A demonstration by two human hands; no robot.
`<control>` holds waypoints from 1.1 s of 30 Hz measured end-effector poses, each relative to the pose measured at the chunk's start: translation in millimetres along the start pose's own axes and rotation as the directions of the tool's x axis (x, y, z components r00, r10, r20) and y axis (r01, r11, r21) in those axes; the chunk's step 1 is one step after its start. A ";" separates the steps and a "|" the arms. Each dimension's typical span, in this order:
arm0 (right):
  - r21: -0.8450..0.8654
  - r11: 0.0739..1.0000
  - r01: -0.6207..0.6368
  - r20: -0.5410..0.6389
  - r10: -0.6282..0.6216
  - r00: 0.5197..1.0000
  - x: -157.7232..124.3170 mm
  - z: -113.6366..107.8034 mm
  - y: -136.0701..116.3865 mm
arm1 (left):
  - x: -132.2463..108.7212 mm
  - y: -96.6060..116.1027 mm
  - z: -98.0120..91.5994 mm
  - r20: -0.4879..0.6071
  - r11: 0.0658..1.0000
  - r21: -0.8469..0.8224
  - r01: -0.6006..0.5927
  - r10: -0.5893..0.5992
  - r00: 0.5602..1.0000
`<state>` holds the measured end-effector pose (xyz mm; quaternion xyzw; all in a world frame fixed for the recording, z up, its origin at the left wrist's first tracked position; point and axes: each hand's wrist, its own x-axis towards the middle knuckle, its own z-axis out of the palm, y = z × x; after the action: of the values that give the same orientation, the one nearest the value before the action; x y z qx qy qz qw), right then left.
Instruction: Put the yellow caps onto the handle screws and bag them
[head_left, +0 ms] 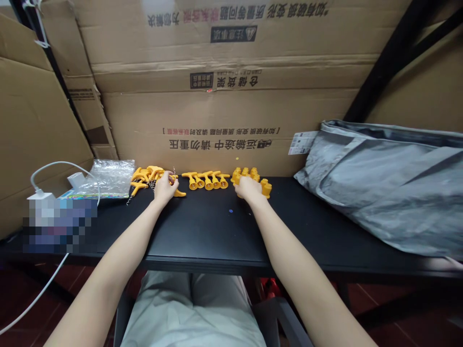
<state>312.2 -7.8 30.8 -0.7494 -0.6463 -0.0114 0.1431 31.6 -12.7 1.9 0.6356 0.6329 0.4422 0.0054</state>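
My left hand is at a pile of yellow T-shaped corkscrew handles with metal spirals. Its fingers are curled, and one spiral points up beside the fingertips; the grip itself is partly hidden. My right hand has its fingers closed down among upright yellow sleeves, seemingly around one, though the fingertips are mostly covered. Between the hands lies a row of several yellow corkscrews, T-handles toward the back and round bell ends facing me. One loose yellow handle lies just right of my left hand.
A cardboard sheet stands behind the black table. To the right slumps a large grey bag. Clear plastic wrapping, a white charger and its cable are on the left.
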 end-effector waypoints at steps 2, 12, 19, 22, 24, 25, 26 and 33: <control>0.022 1.000 0.016 0.060 -0.017 0.998 0.9 2.2 -1.3 | -0.2 -0.6 2.5 0.030 1.000 -0.002 -0.019 0.019 0.999; 0.226 0.949 0.220 0.164 -0.260 0.952 -2.6 22.0 -19.9 | -4.2 -1.1 11.4 0.357 0.986 0.157 -0.052 -0.007 0.934; 0.161 0.946 0.280 0.170 -0.306 0.937 -5.8 25.2 -23.2 | -7.2 11.4 -0.3 0.413 0.928 0.339 -0.155 0.001 0.911; 0.092 0.942 0.324 0.117 -0.333 0.936 -9.8 21.8 -25.4 | -9.8 25.2 -11.7 0.356 0.867 0.445 -0.224 0.058 0.933; 0.060 0.933 0.355 0.084 -0.359 0.930 -12.1 19.9 -27.3 | -12.3 35.3 -18.1 0.372 0.840 0.507 -0.194 -0.010 0.928; 0.050 0.926 0.373 0.075 -0.376 0.923 -13.1 19.2 -28.3 | -13.5 39.8 -20.5 0.392 0.825 0.540 -0.167 -0.071 0.917; 0.044 0.920 0.390 0.074 -0.392 0.917 -14.0 18.8 -29.4 | -14.8 43.4 -22.3 0.419 0.804 0.573 -0.157 -0.124 0.899; 0.064 0.901 0.428 0.157 -0.433 0.888 -20.0 15.5 -32.9 | -14.8 46.0 -27.0 0.516 0.756 0.640 -0.136 -0.293 0.805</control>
<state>274.4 -19.5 18.5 -0.5838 -0.8061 0.0293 0.0924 55.8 -48.7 36.2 0.6728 0.7395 -0.0248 0.0000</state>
